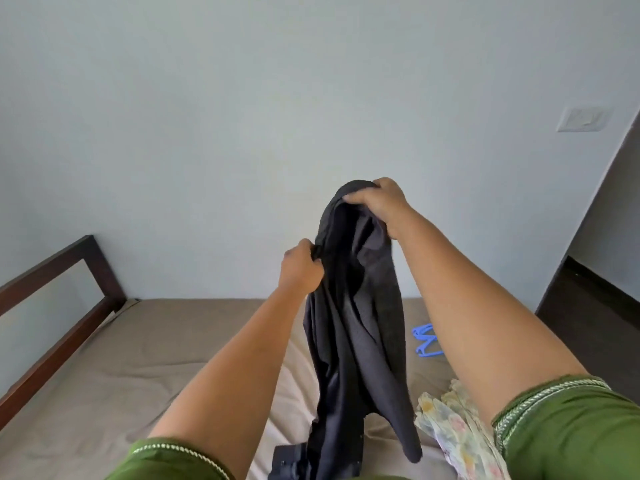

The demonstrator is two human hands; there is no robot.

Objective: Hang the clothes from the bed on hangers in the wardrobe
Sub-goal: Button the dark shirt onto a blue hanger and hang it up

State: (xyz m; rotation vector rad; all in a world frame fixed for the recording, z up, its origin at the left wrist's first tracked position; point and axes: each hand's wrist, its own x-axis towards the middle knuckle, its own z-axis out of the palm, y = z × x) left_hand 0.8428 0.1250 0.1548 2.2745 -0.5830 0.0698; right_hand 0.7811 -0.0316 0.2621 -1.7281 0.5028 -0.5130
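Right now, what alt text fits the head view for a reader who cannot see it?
Both hands hold up a dark garment above a bed: right hand at the top, left hand pinching its edge. A blue hanger and a floral garment lie on the bed.

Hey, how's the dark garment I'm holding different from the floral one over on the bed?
The dark garment is plain and near-black; the floral garment is pale with a flower print. The dark garment hangs lifted, gripped by the right hand at its top and the left hand at its edge; the floral garment lies crumpled, untouched, on the bed. Neither is on the blue hangers yet.
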